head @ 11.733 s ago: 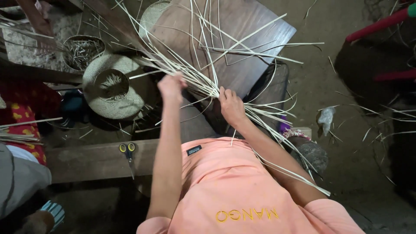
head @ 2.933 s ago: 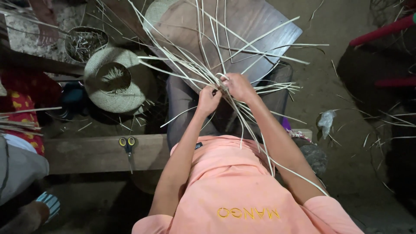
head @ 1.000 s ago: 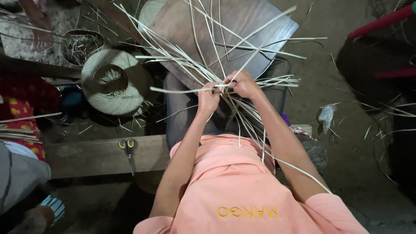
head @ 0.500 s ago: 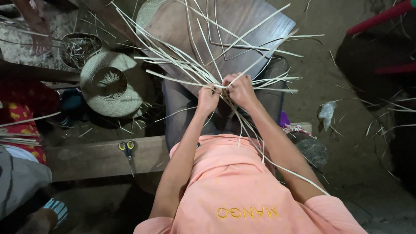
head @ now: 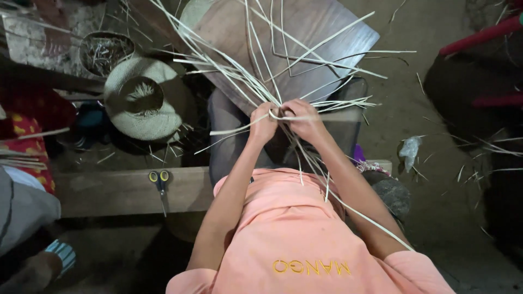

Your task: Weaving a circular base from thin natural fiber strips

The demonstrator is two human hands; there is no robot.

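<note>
Pinching together at the crossing of the pale cane strips (head: 256, 81), the left hand (head: 264, 122) and right hand (head: 305, 120) both clamp the strands above a wooden board (head: 321, 24). Yellow-handled scissors (head: 159, 179) lie on the bench beside a woven hat (head: 144, 100).

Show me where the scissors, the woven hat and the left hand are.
scissors (head: 159, 177), head view, on the yellow handles.
woven hat (head: 163, 117), head view, on the brim.
left hand (head: 263, 121), head view, on the back of the hand.

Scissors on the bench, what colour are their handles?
Yellow handles on the scissors, seen in the head view.
</note>
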